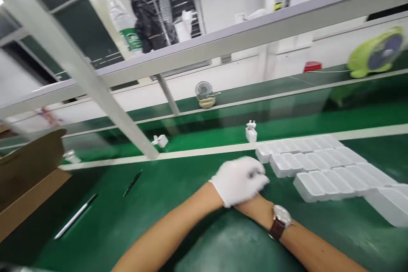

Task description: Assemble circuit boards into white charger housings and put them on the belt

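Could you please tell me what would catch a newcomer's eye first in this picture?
The white-gloved left hand sits mid-frame over the green table, covering most of the bare right hand, whose wrist bears a watch. Just to the right lie rows of white trays. A lime-green fan stands far back on the right.

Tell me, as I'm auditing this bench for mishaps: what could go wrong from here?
1. The white-gloved left hand sits close to the rows of white plastic trays; a careless sweep might shove them out of line.
2. The silver pen and black pen lie loose on the green bench top and could roll or get brushed off.
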The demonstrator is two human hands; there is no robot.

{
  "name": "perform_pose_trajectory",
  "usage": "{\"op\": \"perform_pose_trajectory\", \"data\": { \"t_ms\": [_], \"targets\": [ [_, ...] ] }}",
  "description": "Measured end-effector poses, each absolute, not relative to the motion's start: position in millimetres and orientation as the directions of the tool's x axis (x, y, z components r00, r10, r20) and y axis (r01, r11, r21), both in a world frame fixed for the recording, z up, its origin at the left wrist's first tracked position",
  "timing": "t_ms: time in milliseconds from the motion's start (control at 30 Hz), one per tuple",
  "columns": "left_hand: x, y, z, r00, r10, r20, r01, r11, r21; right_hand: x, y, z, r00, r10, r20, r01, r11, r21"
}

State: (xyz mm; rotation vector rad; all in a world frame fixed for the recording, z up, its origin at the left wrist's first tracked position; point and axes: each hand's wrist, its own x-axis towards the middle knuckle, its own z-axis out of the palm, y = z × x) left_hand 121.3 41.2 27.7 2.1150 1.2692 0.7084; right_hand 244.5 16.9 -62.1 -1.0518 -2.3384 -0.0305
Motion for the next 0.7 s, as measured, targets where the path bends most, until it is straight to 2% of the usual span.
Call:
{"op": "perform_pose_trajectory", "data": {
  "t_ms": [133, 267, 567, 700],
  "targets": [
    [114.8, 101.3, 20.3, 0.325, 0.931, 0.167, 0.634, -0.345, 0.692, 245.1, 9.6, -55.5, -0.514, 0.708, 0.484, 0.719, 0.663, -0.208],
    [108.4, 138.2, 5.4, 0.341, 0.925, 0.169, 0.633, -0.359, 0.686, 229.3, 16.3, -47.2, -0.532, 0.701, 0.475, 0.709, 0.676, -0.203],
    [160.1, 163.9, 2.3, 0.328, 0.884, 0.333, 0.638, -0.467, 0.612, 223.3, 25.1, -37.8, -0.561, 0.691, 0.457, 0.706, 0.687, -0.173],
    [175.4, 156.2, 10.1, 0.417, 0.821, 0.39, 0.59, -0.571, 0.571, 223.9, 27.6, -35.7, -0.564, 0.689, 0.455, 0.706, 0.689, -0.168]
  ]
}}
